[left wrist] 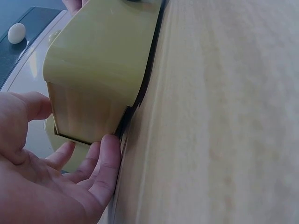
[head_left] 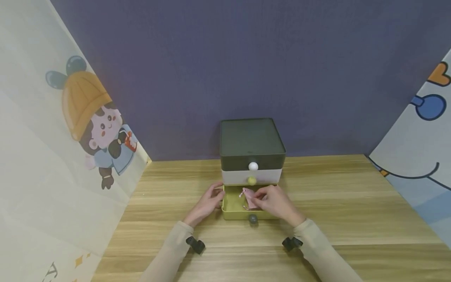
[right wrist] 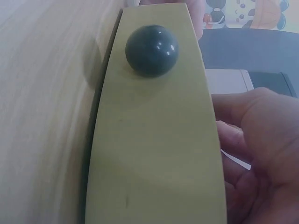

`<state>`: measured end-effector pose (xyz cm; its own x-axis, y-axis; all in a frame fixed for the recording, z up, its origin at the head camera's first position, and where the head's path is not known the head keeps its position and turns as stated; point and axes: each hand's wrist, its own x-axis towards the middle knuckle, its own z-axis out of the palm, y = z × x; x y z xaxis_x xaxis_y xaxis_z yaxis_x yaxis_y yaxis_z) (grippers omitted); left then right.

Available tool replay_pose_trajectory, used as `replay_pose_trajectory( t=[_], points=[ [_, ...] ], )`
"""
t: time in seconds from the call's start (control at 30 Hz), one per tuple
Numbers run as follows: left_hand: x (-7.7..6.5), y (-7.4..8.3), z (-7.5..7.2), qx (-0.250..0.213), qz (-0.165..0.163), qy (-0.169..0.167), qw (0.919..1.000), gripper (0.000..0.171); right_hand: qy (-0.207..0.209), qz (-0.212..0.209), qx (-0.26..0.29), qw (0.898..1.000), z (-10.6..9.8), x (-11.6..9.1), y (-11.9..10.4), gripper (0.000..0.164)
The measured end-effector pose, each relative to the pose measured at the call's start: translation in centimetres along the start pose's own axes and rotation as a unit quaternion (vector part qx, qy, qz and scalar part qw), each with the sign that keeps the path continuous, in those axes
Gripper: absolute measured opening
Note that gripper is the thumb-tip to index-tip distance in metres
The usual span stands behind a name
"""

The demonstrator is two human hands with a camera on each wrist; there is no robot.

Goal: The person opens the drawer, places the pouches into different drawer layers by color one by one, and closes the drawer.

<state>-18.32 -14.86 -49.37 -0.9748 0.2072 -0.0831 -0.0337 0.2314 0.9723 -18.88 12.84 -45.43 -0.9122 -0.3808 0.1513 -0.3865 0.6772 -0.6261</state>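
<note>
A small pink drawstring pouch [head_left: 249, 198], with pale cord ends, is in the pulled-out yellow-green bottom drawer [head_left: 234, 215]. My right hand [head_left: 276, 200] reaches over the drawer's right side and pinches the pouch between thumb and fingers. In the right wrist view the drawer front [right wrist: 154, 140] hides the pouch and the fingertips. At the drawer's left side is my left hand [head_left: 208, 203], thumb near the top edge. The left wrist view shows its relaxed fingers [left wrist: 108, 161] against the drawer's side, close to the tabletop. A dark grey round knob [head_left: 253, 219] sits on the drawer front.
Above the drawer are a white middle drawer [head_left: 232, 177] with a yellow-green knob and a dark green top drawer [head_left: 234, 163] with a white knob. The unit stands on a wood-grain table [head_left: 338, 196], near a dark blue back panel [head_left: 246, 62].
</note>
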Motion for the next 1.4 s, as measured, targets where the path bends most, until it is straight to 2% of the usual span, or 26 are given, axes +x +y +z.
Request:
replay_pose_trajectory(
  t=[0.53,1.0,1.4],
  points=[
    [0.0,0.3,0.2,-0.001,-0.008,0.006,0.9999,0.055,-0.004,-0.017,0.013,1.000,0.0,-0.2,0.3,0.008],
    [0.0,0.2,0.1,-0.006,-0.001,0.006,1.0000,0.055,0.004,-0.027,0.027,0.999,0.0,-0.4,0.5,0.010],
    [0.1,0.0,0.1,-0.008,0.002,0.008,0.9999,0.052,0.041,-0.013,0.049,0.998,0.0,-1.2,0.6,0.009]
  ],
)
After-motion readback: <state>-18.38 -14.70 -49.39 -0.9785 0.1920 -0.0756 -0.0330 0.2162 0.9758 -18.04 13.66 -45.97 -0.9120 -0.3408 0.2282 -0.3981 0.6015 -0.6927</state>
